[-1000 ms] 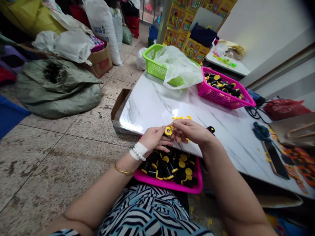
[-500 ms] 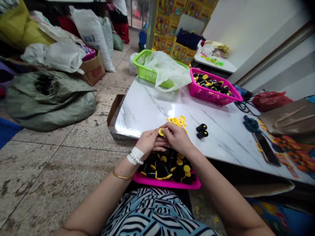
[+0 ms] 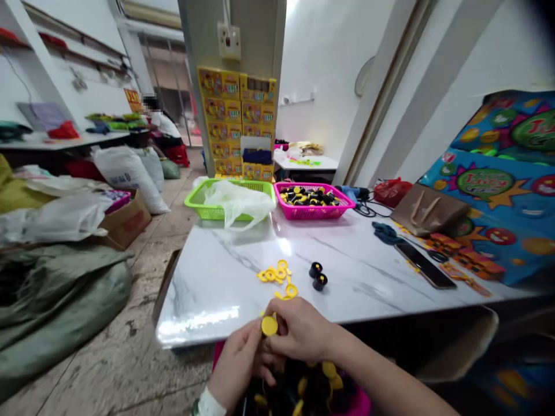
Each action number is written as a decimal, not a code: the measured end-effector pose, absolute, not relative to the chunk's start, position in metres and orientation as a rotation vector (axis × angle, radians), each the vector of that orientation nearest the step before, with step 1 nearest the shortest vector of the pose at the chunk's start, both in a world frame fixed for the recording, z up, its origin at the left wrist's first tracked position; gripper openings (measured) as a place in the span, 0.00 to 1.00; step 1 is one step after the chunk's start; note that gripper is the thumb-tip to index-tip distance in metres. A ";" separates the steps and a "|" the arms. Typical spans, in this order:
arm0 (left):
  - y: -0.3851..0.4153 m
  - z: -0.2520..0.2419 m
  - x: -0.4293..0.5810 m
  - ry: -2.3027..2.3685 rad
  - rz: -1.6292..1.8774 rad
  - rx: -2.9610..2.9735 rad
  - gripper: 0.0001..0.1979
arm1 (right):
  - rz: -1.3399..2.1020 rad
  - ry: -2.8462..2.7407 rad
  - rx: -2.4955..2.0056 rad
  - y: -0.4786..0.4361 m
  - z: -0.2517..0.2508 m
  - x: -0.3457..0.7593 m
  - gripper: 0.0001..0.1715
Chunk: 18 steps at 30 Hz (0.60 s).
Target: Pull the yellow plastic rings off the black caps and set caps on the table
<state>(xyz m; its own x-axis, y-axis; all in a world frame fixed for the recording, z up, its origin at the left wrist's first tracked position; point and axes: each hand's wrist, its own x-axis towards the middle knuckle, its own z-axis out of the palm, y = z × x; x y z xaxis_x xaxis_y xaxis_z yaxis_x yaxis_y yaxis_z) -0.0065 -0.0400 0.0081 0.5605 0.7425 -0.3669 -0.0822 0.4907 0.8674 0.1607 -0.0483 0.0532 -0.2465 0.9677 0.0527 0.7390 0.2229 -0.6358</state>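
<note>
Both of my hands are closed around a small round piece with a yellow cap (image 3: 269, 326), its flat yellow face turned up; the rest of it is hidden by my fingers. My left hand (image 3: 237, 363) grips it from the left, and my right hand (image 3: 299, 328) pinches it from the right. Below them, a pink basket (image 3: 362, 403) at my lap holds many black cylinders with yellow caps (image 3: 329, 370). Just beyond my hands, several yellow rings (image 3: 269, 274) lie on the white table (image 3: 217, 260). To their right stand two black cylinders (image 3: 319, 282).
A green basket (image 3: 195, 199) with a clear plastic bag (image 3: 236, 202) and a pink basket (image 3: 314, 212) of black and yellow pieces stand at the table's far edge. A phone (image 3: 425, 264) and paper bag (image 3: 427, 208) lie right. Sacks (image 3: 125, 173) fill the left floor; a person (image 3: 162, 124) sits beyond.
The camera has tilted up and shows more of the room. My hands still hold the yellow-capped piece together, its yellow face now more fully visible.
</note>
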 end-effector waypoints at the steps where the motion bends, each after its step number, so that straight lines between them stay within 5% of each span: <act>1: -0.037 0.009 -0.004 0.833 0.584 0.955 0.43 | 0.679 -2.088 -1.578 -0.040 0.063 0.168 0.10; 4: -0.031 0.015 -0.002 0.908 0.650 1.174 0.45 | 0.591 -2.088 -1.643 -0.023 0.099 0.191 0.10; 7: -0.034 0.014 -0.011 0.988 0.646 1.506 0.28 | 0.652 -2.087 -1.616 -0.033 0.115 0.202 0.13; 13: -0.057 -0.001 -0.034 0.854 0.568 1.885 0.12 | 1.207 -2.035 -1.602 -0.107 0.051 0.188 0.14; 18: -0.040 0.009 -0.023 0.970 0.912 2.081 0.11 | 1.074 -1.524 -1.698 -0.133 0.014 0.197 0.23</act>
<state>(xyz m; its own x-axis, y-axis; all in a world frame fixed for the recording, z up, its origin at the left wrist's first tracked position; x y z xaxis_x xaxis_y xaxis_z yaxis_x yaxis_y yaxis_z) -0.0226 -0.0398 0.0090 0.4820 0.8194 0.3104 0.3605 -0.5084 0.7820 0.1971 -0.1331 0.0142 0.0083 0.9855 -0.1693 0.4908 -0.1515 -0.8580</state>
